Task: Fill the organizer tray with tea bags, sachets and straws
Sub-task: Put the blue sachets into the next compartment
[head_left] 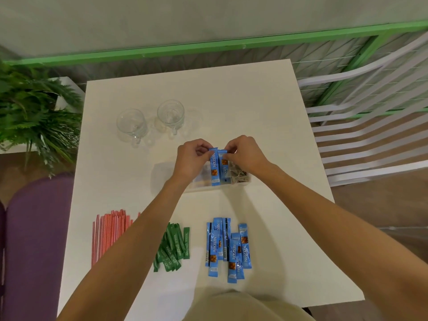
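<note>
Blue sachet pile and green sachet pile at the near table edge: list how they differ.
Colour: the blue sachet pile is light blue with picture panels; the green sachet pile is dark green with white lettering. Size: blue sachets are wider and longer than green ones. Pose: blue ones lie mostly parallel; green ones are heaped at a slant. Both are stick sachets lying on the white table.

A square white table (266,107) stands on a brown wooden floor (370,205), pale grey wall (185,19) behind; purple upholstered chair (34,228) at its left edge, white slatted chair (324,78) at its right.
</note>
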The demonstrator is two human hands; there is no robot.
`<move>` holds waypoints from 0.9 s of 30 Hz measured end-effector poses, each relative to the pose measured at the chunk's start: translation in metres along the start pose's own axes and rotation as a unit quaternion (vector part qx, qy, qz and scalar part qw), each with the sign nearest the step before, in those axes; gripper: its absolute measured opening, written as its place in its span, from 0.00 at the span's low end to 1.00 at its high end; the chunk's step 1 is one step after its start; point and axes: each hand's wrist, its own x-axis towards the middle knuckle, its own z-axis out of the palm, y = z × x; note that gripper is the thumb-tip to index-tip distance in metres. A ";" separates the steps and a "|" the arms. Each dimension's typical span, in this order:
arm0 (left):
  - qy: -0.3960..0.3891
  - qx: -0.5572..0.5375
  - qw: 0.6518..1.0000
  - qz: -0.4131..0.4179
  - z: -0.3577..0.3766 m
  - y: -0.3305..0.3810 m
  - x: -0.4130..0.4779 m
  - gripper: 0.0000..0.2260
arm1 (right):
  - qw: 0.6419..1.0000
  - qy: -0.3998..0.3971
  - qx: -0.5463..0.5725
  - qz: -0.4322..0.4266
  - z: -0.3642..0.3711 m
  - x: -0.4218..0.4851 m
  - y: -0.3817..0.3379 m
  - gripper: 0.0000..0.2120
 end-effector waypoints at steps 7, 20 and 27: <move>-0.004 -0.012 1.000 0.006 0.005 -0.003 0.002 0.03 | 0.999 -0.017 -0.039 0.012 -0.003 0.002 0.003 0.05; -0.004 0.052 0.998 0.041 0.013 -0.019 -0.008 0.06 | 0.998 -0.010 -0.067 0.000 -0.001 -0.006 0.006 0.08; 0.003 0.091 0.993 0.069 0.010 -0.022 -0.009 0.07 | 0.998 0.005 -0.059 -0.006 -0.001 -0.008 0.007 0.09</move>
